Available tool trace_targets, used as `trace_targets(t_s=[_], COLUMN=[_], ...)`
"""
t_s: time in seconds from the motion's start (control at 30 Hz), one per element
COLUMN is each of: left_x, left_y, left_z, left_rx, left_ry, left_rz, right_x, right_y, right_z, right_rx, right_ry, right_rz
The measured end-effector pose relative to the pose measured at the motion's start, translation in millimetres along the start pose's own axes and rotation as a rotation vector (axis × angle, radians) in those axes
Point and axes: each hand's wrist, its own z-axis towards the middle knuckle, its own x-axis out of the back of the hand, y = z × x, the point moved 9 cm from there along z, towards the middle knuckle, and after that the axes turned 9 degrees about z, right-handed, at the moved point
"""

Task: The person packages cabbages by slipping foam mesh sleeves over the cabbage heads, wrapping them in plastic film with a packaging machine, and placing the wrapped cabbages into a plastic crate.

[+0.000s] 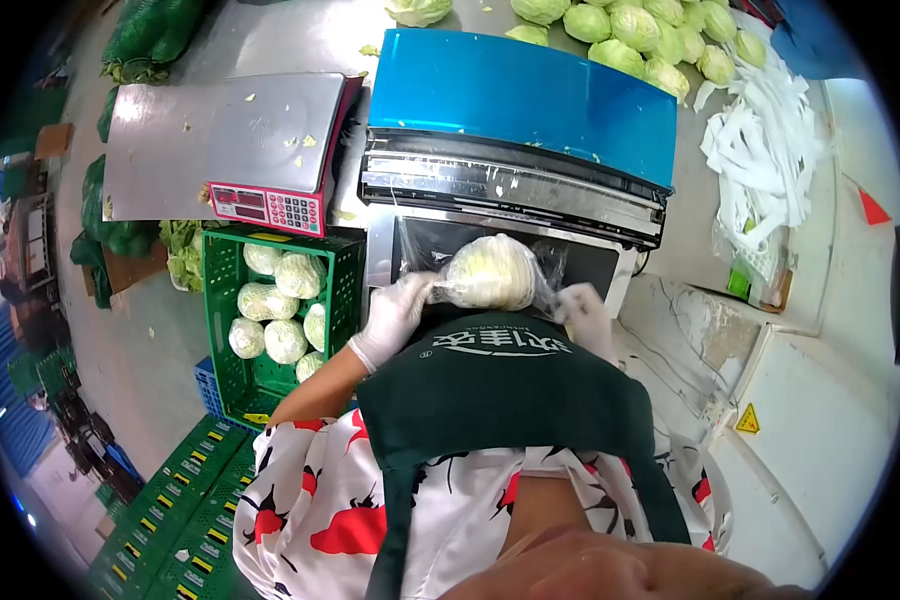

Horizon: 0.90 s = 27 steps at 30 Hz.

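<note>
A pale green cabbage (492, 270) sits in front of my apron on the wrapping machine's dark plate (588, 268), with clear plastic film (418, 243) around it. My left hand (400, 312), in a thin white glove, is closed on the film at the cabbage's left side. At the right side, my gloved right hand (584, 315) is also closed, gripping the film's other end. The film is gathered and stretched out to both sides. My apron hides part of the near side of the plate.
Behind the cabbage stands the blue-covered film wrapper (520, 95). A scale (225, 135) is at the left, above a green crate (216, 330) of wrapped cabbages. Loose cabbages (635, 27) are heaped at the back, and white strips (765, 150) are piled at the right.
</note>
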Motion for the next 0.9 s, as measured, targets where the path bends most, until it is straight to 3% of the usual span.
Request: trace_targets(t_s=[0.1, 0.13, 0.17, 0.2, 0.23, 0.27, 0.3, 0.33, 0.37, 0.4, 0.43, 0.47, 0.5, 0.53, 0.57, 0.63, 0.7, 0.77, 0.83, 0.9], left_x=[17, 13, 1, -32, -68, -102, -121, -147, -156, -148, -195, -194, -158, -126, -95, -46, -5, 21, 42, 59], left_y=[-5, -10, -19, -47, -70, -84, -76, -75, -63, -62, -39, -46, -31, -18, -7, 17, 25, 39, 43, 59], left_z=[12, 10, 4, -18, -54, -74, -71, -69, -56, -58, -48, -57, -44, -30, -17, 8, 34, 56, 64, 53], left_rx=[0.224, 0.255, 0.248, 0.507, 0.769, 0.742, 0.634, 0.516, 0.322, 0.332, -0.054, -0.088, -0.119, -0.211, -0.305, -0.399, -0.206, -0.019, 0.100, -0.060], left_ry=[-0.033, -0.056, -0.108, -0.357, -0.605, -0.656, -0.750, -0.670, -0.653, -0.525, -0.785, -0.715, -0.636, -0.468, -0.298, -0.124, 0.033, -0.052, 0.017, 0.175], left_rz=[-0.161, -0.209, -0.234, -0.345, -0.458, -0.501, -0.388, -0.408, -0.302, -0.431, 0.009, 0.043, 0.086, 0.072, 0.063, 0.010, -0.303, -0.596, -0.802, -0.709], right_x=[13, 21, 23, 17, 10, 2, -12, -18, -53, -85, -107, -127, -146, -164, -198, -203, -201, -186, -170, -157], right_y=[-19, -6, 5, 25, 44, 63, 88, 114, 114, 106, 102, 96, 95, -18, 18, 4, -9, -18, -23, -22], right_z=[7, 7, 5, -6, -8, -11, -14, -20, -3, 17, 19, 19, 21, 7, -1, -1, 3, 12, 21, 27], right_rx=[-0.175, -0.160, 0.035, 0.235, 0.204, 0.175, -0.089, -0.350, -0.149, 0.056, 0.194, 0.324, 0.404, 0.598, 0.729, 0.606, 0.500, 0.325, 0.135, -0.001], right_ry=[0.092, 0.101, 0.064, 0.020, 0.016, 0.009, 0.049, 0.087, -0.171, -0.432, -0.532, -0.638, -0.594, -0.598, -0.834, -0.882, -0.898, -0.870, -0.817, -0.769], right_rz=[0.305, 0.126, -0.192, -0.508, -0.651, -0.794, -0.758, -0.715, -0.533, -0.340, -0.256, -0.163, -0.193, -0.293, -0.900, -0.763, -0.664, -0.566, -0.465, -0.387])
